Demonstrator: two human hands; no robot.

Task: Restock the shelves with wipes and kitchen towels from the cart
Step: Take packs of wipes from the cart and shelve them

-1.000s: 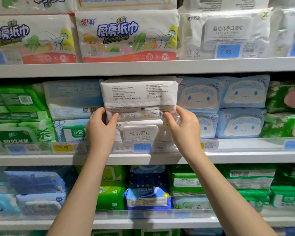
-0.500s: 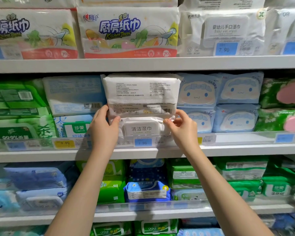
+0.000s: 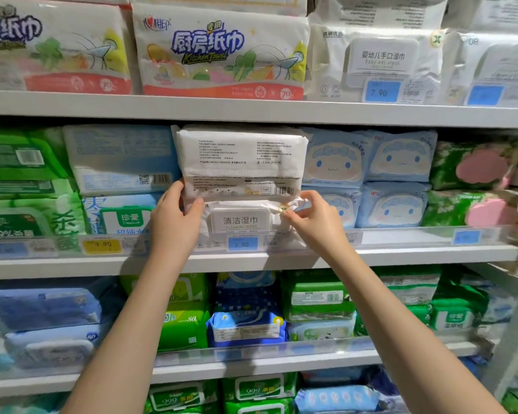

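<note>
Cleaning-wipes pack (image 3: pixel 243 156), back label outward, sits on the middle shelf (image 3: pixel 401 255) atop a twin pack (image 3: pixel 240 221). Our left hand (image 3: pixel 174 216) clasps its lower left edge, our right hand (image 3: pixel 314 222) pinches its crumpled wrapper end, seemingly to square it within its column.

Wipes pack (image 3: pixel 242 162) atop another pack (image 3: pixel 240 219)

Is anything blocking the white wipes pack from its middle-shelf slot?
Nothing visible does. The white wipes pack sits in the slot atop the cleaning wipes pack, between the blue pack and the cartoon-face packs. The left hand grips its lower corner; the right hand pinches the lower pack's crinkled corner.
</note>
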